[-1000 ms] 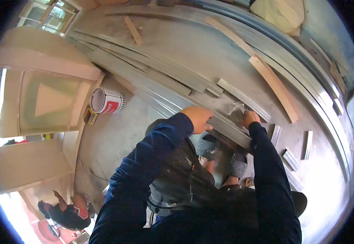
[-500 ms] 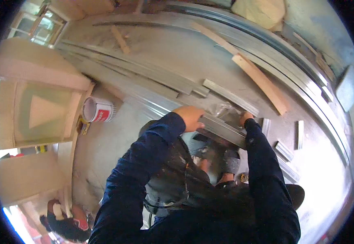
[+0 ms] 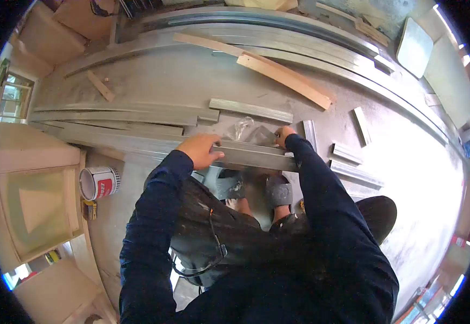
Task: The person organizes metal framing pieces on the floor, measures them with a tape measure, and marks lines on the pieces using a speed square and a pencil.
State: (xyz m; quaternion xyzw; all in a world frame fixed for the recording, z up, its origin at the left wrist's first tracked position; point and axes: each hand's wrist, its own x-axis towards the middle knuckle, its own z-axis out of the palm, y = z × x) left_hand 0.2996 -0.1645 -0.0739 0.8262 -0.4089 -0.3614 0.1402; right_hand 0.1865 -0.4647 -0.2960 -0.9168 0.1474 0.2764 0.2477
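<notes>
A long metal channel [image 3: 251, 156] lies crosswise in front of my body, above my sandalled feet. My left hand [image 3: 200, 150] is wrapped over it, with the thumb on the near side and fingers over the far side. Beyond the channel's far edge, my right hand [image 3: 284, 135] has its fingers curled together beside a clear plastic bag [image 3: 240, 128]; what they hold, if anything, is too small to make out. A short metal channel piece [image 3: 252, 110] rests on the floor just past the bag.
Long metal channels [image 3: 121, 116] stretch to the left, and more curve across the back. Wooden strips [image 3: 286, 81] lie behind. Short offcuts [image 3: 356, 171] are at the right. A white bucket [image 3: 100, 183] stands left near a wooden cabinet [image 3: 40, 200].
My view has turned, so the channel now looks nearly level instead of slanted. My left hand stays on the channel, and my right hand stays near the plastic bag.
</notes>
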